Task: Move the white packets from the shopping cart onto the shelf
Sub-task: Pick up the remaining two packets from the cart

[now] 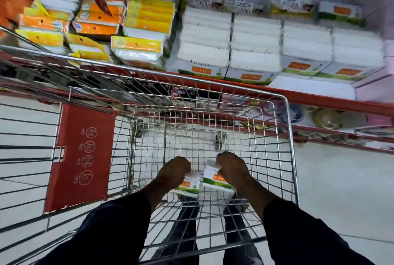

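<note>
Both my hands reach down into the wire shopping cart [287, 128]. My left hand [173, 171] grips one white packet [189, 185] with an orange label and green band. My right hand [231, 168] grips a second white packet [215, 180] of the same kind. Both packets are low in the basket, close together, near the cart's bottom grid. Beyond the cart, the shelf [319, 96] with a red front edge carries rows of matching white packets [255, 51], stacked side by side.
Yellow and orange packs [140, 21] fill the shelf's left part. A red child-seat flap [83, 156] stands at the cart's left. A lower shelf [326, 119] holds small round items. My legs and shoes show through the cart's grid over pale floor tiles.
</note>
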